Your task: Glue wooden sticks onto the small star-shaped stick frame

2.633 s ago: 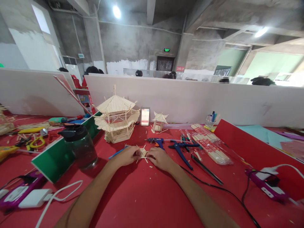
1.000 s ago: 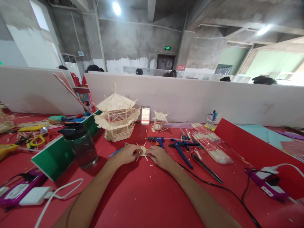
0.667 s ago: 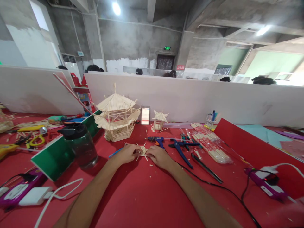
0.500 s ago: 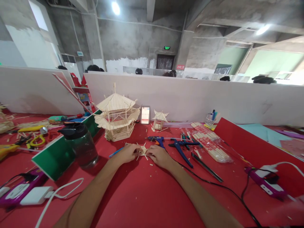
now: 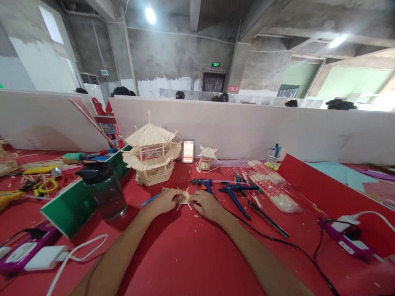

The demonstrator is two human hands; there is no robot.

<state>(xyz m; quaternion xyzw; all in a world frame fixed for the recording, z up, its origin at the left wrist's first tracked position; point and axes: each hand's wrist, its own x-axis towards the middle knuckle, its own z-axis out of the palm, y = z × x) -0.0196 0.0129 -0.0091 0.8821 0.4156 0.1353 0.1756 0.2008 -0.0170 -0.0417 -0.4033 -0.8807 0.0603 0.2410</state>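
A small flat frame of thin wooden sticks [image 5: 185, 198] lies on the red tabletop, with stick ends poking out around it. My left hand [image 5: 169, 200] is closed on its left side, fingertips pinched together. From the right, my right hand [image 5: 207, 204] grips the opposite side with bent fingers. The fingertips partly cover the frame. Behind my left hand stands a large two-tiered stick pavilion [image 5: 152, 154]. A smaller stick pavilion [image 5: 207, 158] is farther back. Beyond my right hand lies a glue gun [image 5: 205, 183], and a blue pen [image 5: 150, 200] is beside my left hand.
A dark water bottle [image 5: 103, 191] stands left by a green board [image 5: 66, 213]. To the right are a blue-handled cutter [image 5: 236, 197], a black pen-like tool [image 5: 268, 218] and bagged sticks [image 5: 274, 187]. A phone [image 5: 188, 151] leans at the back. Power strips [image 5: 347, 242] and cables flank both sides.
The view has tipped very slightly. Both hands stay at the small stick frame with almost the same grip; nothing else has visibly moved.
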